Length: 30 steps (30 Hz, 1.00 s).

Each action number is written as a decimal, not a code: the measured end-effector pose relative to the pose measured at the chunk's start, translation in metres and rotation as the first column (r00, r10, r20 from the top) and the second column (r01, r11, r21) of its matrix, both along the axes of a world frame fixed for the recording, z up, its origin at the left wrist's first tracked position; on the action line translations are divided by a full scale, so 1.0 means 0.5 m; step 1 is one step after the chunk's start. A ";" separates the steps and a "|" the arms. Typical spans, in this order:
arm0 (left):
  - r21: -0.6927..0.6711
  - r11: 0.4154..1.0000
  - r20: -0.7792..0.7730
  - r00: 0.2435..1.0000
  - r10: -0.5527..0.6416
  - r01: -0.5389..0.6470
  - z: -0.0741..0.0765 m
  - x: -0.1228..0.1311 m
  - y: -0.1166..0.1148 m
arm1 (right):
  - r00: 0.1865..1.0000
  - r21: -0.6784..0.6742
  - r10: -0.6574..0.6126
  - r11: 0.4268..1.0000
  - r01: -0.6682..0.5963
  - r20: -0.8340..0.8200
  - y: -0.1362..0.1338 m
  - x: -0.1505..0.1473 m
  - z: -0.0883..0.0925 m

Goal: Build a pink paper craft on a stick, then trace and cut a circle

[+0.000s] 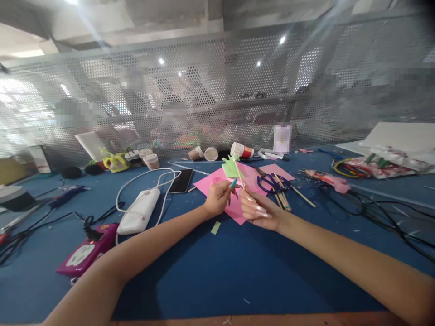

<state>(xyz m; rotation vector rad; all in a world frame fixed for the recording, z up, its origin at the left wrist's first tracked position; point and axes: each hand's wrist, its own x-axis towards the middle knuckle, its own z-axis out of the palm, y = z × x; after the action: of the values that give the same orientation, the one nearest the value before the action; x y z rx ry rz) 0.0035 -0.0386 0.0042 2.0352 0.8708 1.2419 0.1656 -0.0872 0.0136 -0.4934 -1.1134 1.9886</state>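
Observation:
My two hands meet over the middle of a blue table. Between them stands a thin wooden stick with a green paper cutout at its top. My left hand is closed in a pinch at the lower part of the stick. My right hand is curled beside it, long pale nails showing, fingertips at the same stick. Pink paper sheets lie flat under and behind both hands. A small green paper scrap lies on the table below my left wrist.
Blue-handled scissors and several loose wooden sticks lie right of my hands. A white power bank with cable, a black phone and a pink device are at left. A glue gun, black cables, and paper cups stand near a perforated metal screen.

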 end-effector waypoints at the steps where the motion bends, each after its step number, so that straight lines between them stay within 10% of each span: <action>1: 0.008 1.000 -0.042 0.999 0.007 -0.007 0.003 -0.003 0.003 | 1.000 0.014 -0.013 1.000 0.013 -0.011 -0.002 0.003 0.002; 15: 0.285 0.759 -0.115 0.765 0.634 -0.586 0.004 -0.074 0.113 | 0.883 0.298 -0.466 0.852 0.431 0.055 0.117 0.162 0.025; 21: 0.449 0.882 -0.521 0.843 0.131 0.140 0.005 -0.037 0.073 | 0.765 0.296 -0.629 0.764 0.573 0.141 0.118 0.089 -0.050; 30: 0.678 0.695 -0.543 0.801 0.254 0.239 -0.001 -0.050 0.094 | 0.655 0.368 -0.708 0.702 0.610 0.266 0.118 0.073 -0.061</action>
<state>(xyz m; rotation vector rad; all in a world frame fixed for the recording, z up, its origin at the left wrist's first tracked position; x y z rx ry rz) -0.0215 0.0085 0.0039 3.2123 0.6873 1.0131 0.2022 -0.0280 -0.0170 -1.0332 -1.1676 1.0981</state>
